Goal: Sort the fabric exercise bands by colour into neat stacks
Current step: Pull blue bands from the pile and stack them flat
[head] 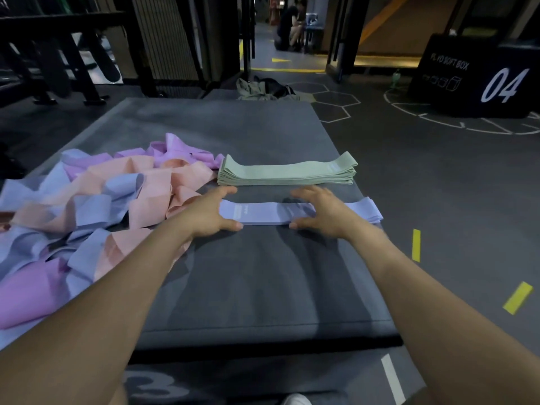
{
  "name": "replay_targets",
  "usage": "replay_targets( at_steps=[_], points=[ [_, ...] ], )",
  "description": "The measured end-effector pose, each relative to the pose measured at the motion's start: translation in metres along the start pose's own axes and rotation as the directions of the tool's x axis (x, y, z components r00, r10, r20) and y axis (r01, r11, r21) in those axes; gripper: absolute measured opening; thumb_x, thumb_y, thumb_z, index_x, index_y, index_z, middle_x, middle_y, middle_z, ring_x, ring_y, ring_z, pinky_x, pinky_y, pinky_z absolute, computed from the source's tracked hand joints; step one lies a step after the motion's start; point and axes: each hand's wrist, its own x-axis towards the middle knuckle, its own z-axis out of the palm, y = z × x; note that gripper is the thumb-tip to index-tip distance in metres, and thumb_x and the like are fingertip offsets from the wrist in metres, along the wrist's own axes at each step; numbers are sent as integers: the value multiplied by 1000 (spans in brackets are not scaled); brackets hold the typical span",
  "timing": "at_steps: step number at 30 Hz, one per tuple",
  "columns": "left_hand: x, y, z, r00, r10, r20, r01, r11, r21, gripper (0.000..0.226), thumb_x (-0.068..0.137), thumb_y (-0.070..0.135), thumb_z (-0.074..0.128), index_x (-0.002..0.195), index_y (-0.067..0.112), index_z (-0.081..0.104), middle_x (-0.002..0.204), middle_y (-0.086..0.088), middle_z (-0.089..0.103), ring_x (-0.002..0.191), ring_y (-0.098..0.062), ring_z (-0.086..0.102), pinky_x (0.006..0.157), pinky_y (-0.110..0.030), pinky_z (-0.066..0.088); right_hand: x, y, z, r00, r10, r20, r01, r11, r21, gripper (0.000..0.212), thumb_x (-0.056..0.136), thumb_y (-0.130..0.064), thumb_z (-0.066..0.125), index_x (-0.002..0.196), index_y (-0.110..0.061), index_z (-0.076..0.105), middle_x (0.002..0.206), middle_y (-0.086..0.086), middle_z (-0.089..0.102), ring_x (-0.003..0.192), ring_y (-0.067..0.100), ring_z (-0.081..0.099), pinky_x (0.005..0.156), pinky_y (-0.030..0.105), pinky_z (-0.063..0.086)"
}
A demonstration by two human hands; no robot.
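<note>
A neat stack of green bands (287, 172) lies on the grey mat (257, 276). Just in front of it lies a flat stack of light blue bands (263, 213), stretched left to right. My left hand (211, 213) rests on the blue stack's left end, thumb at the near edge and fingers at the far edge. My right hand (320, 210) holds the stack right of its middle the same way. The stack's right end (368, 210) sticks out past my right hand. A loose heap of blue, peach and purple bands (96, 206) covers the mat's left side.
The mat sits raised above a dark gym floor with yellow tape marks (416, 245). A black soft box marked 04 (473, 77) stands at the far right. Clothing and a bag (263, 87) lie beyond the mat. A person sits far back in the corridor (292, 24).
</note>
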Motion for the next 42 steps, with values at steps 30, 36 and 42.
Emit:
replay_targets(
  at_steps=[30,36,42],
  points=[
    [-84,-78,-93,815,34,-579,28,995,99,39,77,-3,65,114,3,60,117,-19,56,111,-35,52,95,-37,39,65,-167,51,966,-222,-130,237,964,118,34,86,-11,62,119,-7,61,119,12,63,110,28,57,93,30,40],
    [-109,-121,-114,784,-73,-616,156,984,81,42,78,-2,63,119,6,59,123,-17,54,111,-34,51,95,-32,35,96,-228,88,948,-296,-113,307,947,92,42,87,-14,60,128,-11,53,128,11,52,120,26,45,99,28,33],
    [-112,-134,-118,803,-105,-586,149,989,26,42,83,4,59,124,13,55,129,-9,51,117,-27,48,95,-29,36,128,-251,115,944,-232,-235,210,971,-116,44,88,-12,51,132,-14,45,134,6,46,119,29,44,99,36,33]
  ],
)
